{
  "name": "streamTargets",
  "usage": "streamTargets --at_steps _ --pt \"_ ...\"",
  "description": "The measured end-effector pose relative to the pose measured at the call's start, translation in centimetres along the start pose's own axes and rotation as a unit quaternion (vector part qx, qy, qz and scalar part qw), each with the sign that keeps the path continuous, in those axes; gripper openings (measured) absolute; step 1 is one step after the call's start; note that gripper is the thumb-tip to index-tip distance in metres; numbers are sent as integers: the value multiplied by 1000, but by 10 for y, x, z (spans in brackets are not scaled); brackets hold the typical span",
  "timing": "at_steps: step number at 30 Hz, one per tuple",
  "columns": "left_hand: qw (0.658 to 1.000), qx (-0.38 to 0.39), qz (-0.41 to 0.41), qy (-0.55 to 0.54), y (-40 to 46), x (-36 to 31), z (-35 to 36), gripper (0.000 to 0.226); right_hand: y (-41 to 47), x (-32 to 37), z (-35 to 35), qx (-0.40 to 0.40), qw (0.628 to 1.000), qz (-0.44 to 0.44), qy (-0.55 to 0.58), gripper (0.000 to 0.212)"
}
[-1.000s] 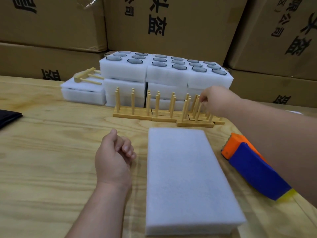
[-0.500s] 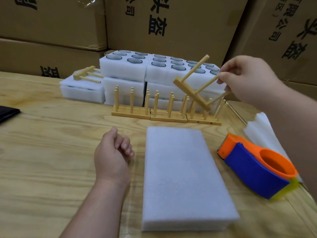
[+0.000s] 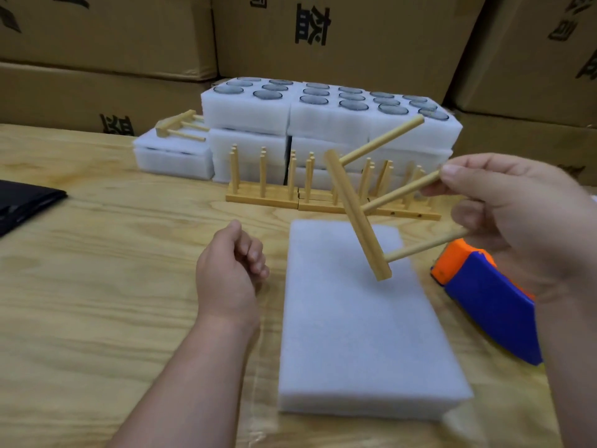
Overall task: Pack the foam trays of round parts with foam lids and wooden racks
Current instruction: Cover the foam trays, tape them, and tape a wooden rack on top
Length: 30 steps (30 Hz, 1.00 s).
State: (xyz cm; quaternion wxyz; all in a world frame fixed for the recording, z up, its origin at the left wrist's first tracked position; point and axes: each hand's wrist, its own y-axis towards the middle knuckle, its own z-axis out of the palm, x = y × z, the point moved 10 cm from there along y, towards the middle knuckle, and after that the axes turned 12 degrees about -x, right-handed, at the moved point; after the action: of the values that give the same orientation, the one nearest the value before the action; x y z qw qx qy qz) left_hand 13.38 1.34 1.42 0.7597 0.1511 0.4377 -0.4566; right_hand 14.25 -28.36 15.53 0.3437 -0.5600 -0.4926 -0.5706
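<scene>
My right hand pinches wooden rack pegs above foam lid; left hand loosely curled, holding nothing, on surface.

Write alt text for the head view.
The right hand holds a wooden rack by its pegs, tilted in the air over a foam lid on the table. The left hand rests loosely curled beside the lid; behind stand more racks and stacked foam trays.

The foam lid was white, the wooden rack pale tan, the tape dispenser blue and orange, the worktop light, grain-streaked wood.
</scene>
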Motion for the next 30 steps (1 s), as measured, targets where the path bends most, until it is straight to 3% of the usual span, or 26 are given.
streamTargets --at_steps 7,11,14,22,26,30 --pt "985 41 92 139 -10 -5 12 18 -4 -20 15 28 996 74 29 14" --pt "980 69 92 165 -19 0 20 19 -5 -34 26 52 992 112 25 12" --pt "978 66 83 180 -21 2 19 21 -6 -46 29 74 989 117 -46 8" --pt "973 68 79 205 -19 8 17 19 -4 -48 24 92 960 7 -263 8" --pt "967 82 96 220 -19 8 19 21 -8 -42 28 101 942 -52 -316 10" --pt "962 93 127 222 -21 3 23 26 -22 -42 51 170 921 -90 -340 14"
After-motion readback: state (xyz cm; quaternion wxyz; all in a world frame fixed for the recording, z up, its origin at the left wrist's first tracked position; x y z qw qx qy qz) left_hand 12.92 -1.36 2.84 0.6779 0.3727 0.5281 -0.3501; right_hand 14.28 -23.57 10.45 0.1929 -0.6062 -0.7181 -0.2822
